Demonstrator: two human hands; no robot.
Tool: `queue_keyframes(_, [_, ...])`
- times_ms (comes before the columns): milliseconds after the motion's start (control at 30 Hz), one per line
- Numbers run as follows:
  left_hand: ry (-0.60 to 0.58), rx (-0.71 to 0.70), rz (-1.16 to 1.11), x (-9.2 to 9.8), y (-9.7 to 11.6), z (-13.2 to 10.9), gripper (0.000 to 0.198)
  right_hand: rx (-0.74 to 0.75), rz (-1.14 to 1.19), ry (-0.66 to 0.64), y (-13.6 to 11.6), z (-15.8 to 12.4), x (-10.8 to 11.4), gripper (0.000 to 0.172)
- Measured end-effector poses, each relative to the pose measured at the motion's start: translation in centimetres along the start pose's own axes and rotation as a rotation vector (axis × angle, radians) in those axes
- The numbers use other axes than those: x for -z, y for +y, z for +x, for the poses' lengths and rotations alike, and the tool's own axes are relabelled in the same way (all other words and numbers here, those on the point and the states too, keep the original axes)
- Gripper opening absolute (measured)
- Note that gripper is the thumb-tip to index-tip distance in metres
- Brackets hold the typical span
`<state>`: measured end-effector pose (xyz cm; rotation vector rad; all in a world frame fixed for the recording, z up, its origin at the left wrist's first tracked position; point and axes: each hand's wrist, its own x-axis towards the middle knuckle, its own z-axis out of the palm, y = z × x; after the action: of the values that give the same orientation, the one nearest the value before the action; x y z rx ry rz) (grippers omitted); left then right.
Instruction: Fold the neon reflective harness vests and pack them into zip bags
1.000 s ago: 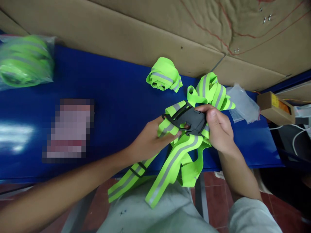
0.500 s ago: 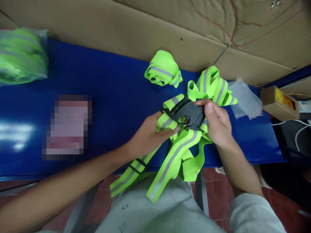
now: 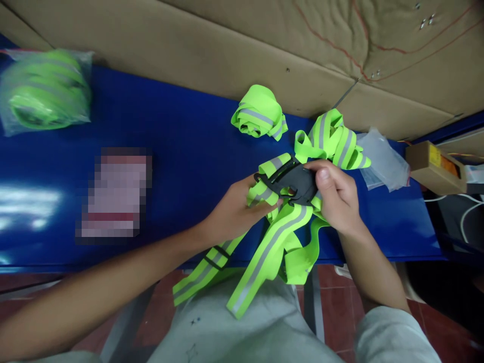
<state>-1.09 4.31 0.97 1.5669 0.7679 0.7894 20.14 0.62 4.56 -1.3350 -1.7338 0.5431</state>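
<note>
Both hands hold a neon-green reflective strap (image 3: 260,257) with a grey stripe and a black plastic buckle (image 3: 298,181), above the front of the table. My left hand (image 3: 238,206) is closed on the strap at the buckle's left side, its thumb below the buckle. At the buckle's right end, my right hand (image 3: 338,196) grips with thumb on top; its other fingers are partly hidden. Loose strap ends hang over the table edge and my lap, one bearing a black slider (image 3: 217,257). Just behind the buckle lies a loosely bunched green strap (image 3: 336,141).
On the blue table (image 3: 181,141) are a rolled green strap (image 3: 259,113), a clear bag of green straps (image 3: 49,93), a blurred-out flat object (image 3: 115,194) and empty plastic bags (image 3: 385,159). A cardboard box (image 3: 434,166) stands right. A brown padded panel (image 3: 212,55) bounds the back.
The view has shifted slightly, so the table things appear a little further right and some lower. Both hands keep their hold on the strap and buckle, almost unchanged.
</note>
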Motion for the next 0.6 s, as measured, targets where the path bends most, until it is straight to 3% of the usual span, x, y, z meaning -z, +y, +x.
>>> queue_keyframes(100, [-0.002,-0.027,0.015,0.02,-0.29,0.11,0.015,0.056,0.008,-0.059,-0.19,-0.02,0.01,0.022])
queue_keyframes(233, [0.015,-0.027,0.02,0.01,-0.72,0.16,0.016,0.025,-0.037,-0.034,-0.09,-0.25,-0.25,0.016])
queue_keyframes(400, [0.006,-0.034,0.031,-0.08,-0.83,0.13,0.013,-0.051,-0.065,0.027,0.45,-0.52,-0.53,0.033])
queue_keyframes(600, [0.017,-0.074,0.039,-0.09,-0.65,0.2,0.01,-0.043,-0.071,0.029,0.46,-0.49,-0.58,0.033])
